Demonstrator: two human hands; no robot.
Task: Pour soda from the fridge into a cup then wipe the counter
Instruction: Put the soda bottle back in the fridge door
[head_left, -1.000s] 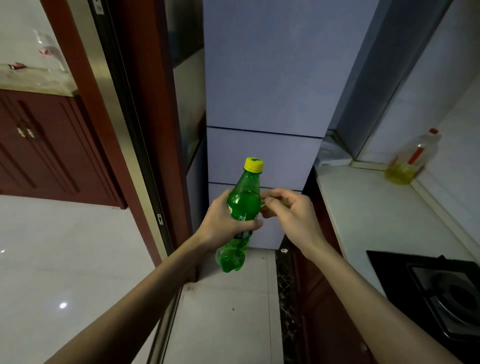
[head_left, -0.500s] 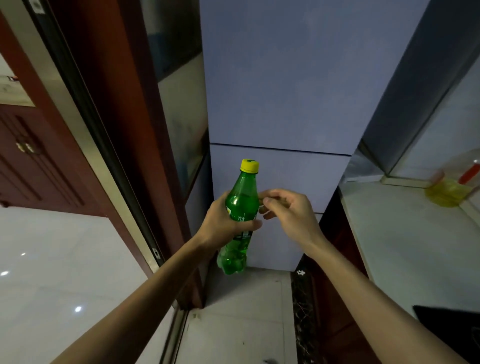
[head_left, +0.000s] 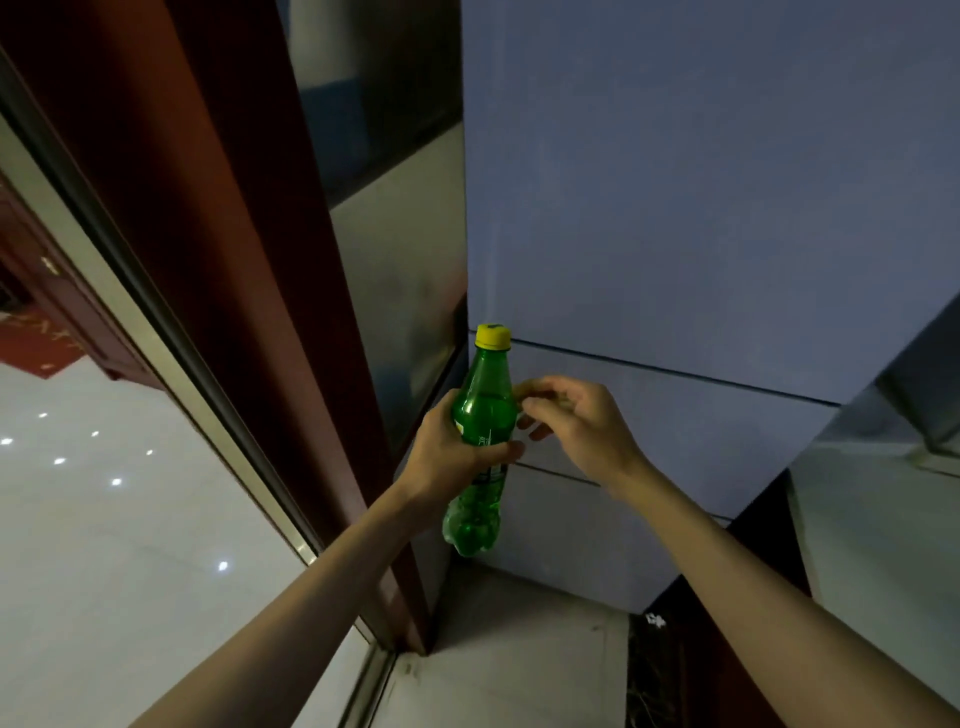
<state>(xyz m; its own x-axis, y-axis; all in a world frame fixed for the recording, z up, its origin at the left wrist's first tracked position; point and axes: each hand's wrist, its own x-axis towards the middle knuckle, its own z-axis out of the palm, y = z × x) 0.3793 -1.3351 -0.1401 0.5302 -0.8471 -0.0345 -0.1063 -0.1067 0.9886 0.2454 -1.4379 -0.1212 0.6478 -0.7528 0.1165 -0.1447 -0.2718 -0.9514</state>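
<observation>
- plainly, the fridge (head_left: 675, 218) fills the view ahead, its doors closed; no cup or counter surface can be made out
- left hand (head_left: 457, 452) is wrapped around the middle of the green soda bottle (head_left: 483, 410), held upright in front of the fridge
- right hand (head_left: 576, 426) sits just beside the bottle's shoulder, fingers loosely curled, grasping nothing that i can see
- yellow cap (head_left: 493, 336) is on; judged step: bottle fetched, pouring not begun; next calls for finding the cup and twisting the cap off
</observation>
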